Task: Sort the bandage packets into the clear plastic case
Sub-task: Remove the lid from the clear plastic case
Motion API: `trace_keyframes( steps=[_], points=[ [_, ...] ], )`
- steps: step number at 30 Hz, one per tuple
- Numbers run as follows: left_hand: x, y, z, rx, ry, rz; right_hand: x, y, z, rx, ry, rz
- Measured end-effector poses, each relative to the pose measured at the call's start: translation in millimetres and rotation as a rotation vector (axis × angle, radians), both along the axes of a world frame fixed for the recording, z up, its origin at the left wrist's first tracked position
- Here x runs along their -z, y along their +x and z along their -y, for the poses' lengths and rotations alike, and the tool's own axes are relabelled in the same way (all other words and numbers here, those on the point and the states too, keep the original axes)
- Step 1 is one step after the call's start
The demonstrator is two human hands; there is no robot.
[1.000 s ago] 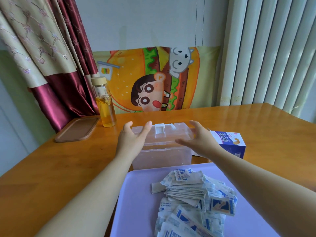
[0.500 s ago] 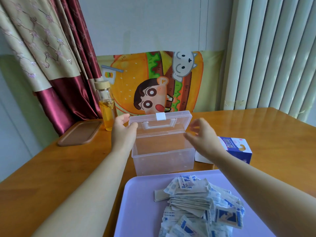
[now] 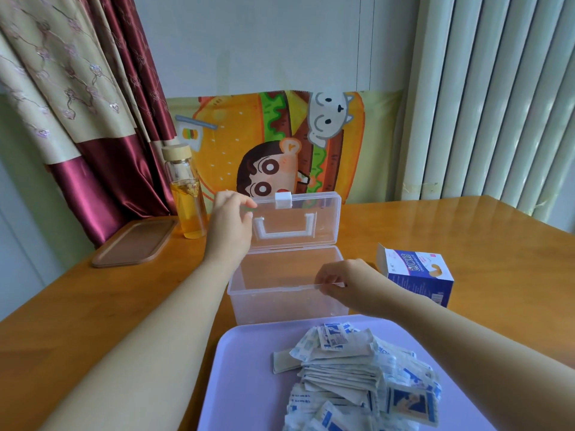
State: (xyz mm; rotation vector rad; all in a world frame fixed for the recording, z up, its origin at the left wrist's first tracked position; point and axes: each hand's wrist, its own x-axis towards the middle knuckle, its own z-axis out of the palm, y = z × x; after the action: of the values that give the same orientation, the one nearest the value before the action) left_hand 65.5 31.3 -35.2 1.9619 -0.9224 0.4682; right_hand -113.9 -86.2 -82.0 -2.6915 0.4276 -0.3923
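The clear plastic case [image 3: 273,301] stands open and empty on the wooden table, just beyond a lilac tray [image 3: 245,374]. Its lid [image 3: 323,219], with a white handle and latch, is raised upright. My left hand [image 3: 228,227] pinches the lid's upper left corner. My right hand [image 3: 348,284] has its fingers curled on the case's front rim near the right corner. A loose heap of several white and blue bandage packets [image 3: 351,368] lies on the tray's right half.
A blue and white bandage box [image 3: 417,273] lies right of the case. A glass bottle [image 3: 188,200] with yellow liquid and a flat brown tray [image 3: 133,244] are at the back left. Curtains, a cartoon cloth and blinds stand behind the table [image 3: 466,237].
The case went from closed to open. My left hand swung the lid up to upright. My right hand dropped from the lid to the front rim.
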Motion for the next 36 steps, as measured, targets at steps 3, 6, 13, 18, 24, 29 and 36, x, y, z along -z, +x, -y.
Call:
trace_keyframes(
  steps=[3, 6, 13, 18, 24, 29, 36],
  points=[
    [8.0, 1.1, 6.0, 0.075, 0.137, 0.033, -0.8, 0.8, 1.2, -0.006, 0.002, -0.005],
    [18.3, 0.9, 4.5, 0.061, 0.325, 0.123, -0.8, 0.9, 1.6, -0.009, 0.007, -0.004],
    [39.7, -5.0, -4.9, -0.173, 0.749, 0.341, -0.3, -0.4, -0.5, 0.003, 0.019, 0.000],
    [39.7, -4.2, -0.9, -0.106, 0.875, 0.188, 0.3, -1.7, -1.6, 0.010, 0.015, 0.006],
    [47.4, -3.5, -2.5, 0.017, 0.948, -0.062, 1.7, -2.0, -1.4, 0.018, 0.022, 0.001],
    [45.2, -4.5, -5.4, 0.039, 0.934, -0.075, 2.4, -2.0, -3.3, 0.028, 0.010, -0.004],
    [33.7, -26.7, -24.6, 0.071, 0.915, -0.108, -2.2, -16.7, -12.6, 0.056, -0.067, -0.037]
  ],
)
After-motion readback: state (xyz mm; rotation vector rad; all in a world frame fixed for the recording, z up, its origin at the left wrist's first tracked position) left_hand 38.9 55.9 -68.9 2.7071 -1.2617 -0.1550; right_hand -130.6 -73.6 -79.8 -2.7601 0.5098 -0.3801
